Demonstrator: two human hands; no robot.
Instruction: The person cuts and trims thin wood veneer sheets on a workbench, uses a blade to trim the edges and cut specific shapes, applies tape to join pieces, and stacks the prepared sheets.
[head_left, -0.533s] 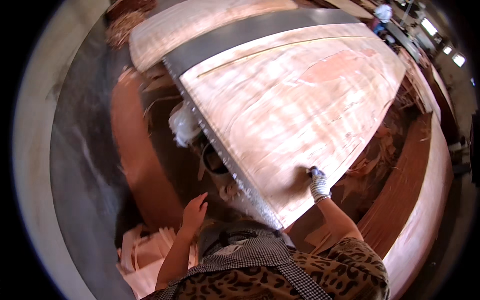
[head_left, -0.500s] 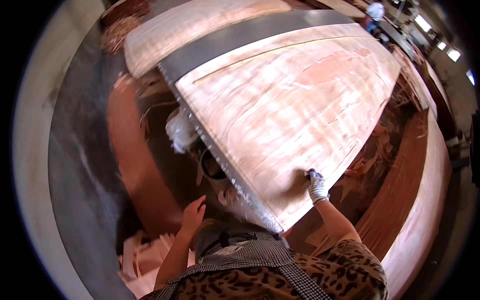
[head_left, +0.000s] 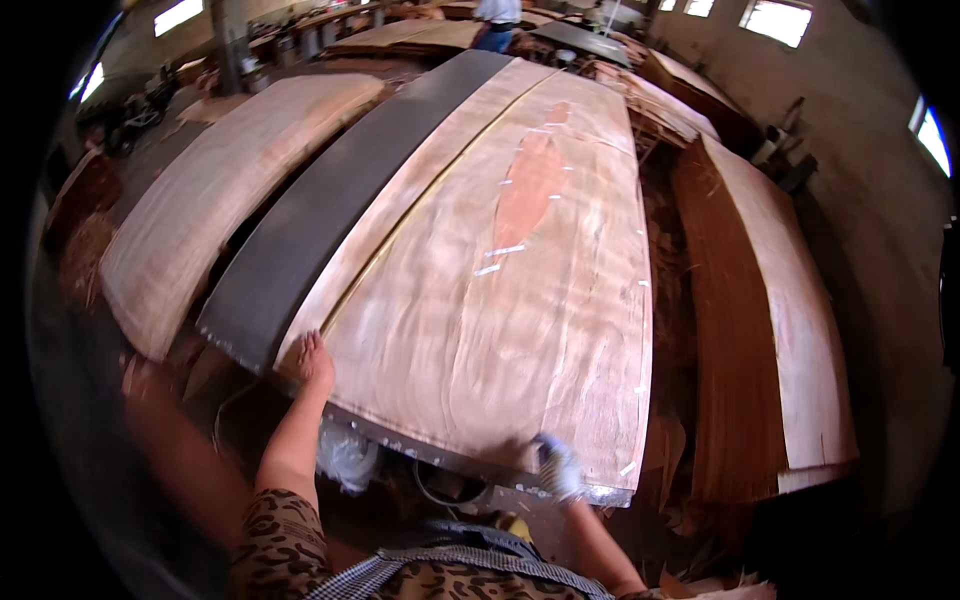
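Note:
A large pale wood veneer sheet (head_left: 420, 330) lies on a dark-topped table (head_left: 330, 200), whose grey surface shows along the left. My bare left hand (head_left: 315, 362) rests on the sheet's near left part, fingers stretched out, close to the end of a long thin yellow strip (head_left: 430, 190). My right hand (head_left: 562, 470), in a white glove with bluish fingertips, touches the sheet near its front right edge. Blur hides whether those fingers hold anything. A reddish patch (head_left: 525, 195) with small white tape pieces around it shows in the sheet's farther half.
Stacked pale sheets (head_left: 230, 170) stand left of the table. At right is a reddish-brown veneer stack (head_left: 735, 370) with a pale sheet beside it. Clear plastic (head_left: 345, 455) and a round-rimmed container (head_left: 450, 485) are under the front edge. A person (head_left: 496, 22) stands far back.
My view has swung round, so the table now points away from me. The left hand has come up from beside the table onto the sheet. The gloved hand stays near the front right edge.

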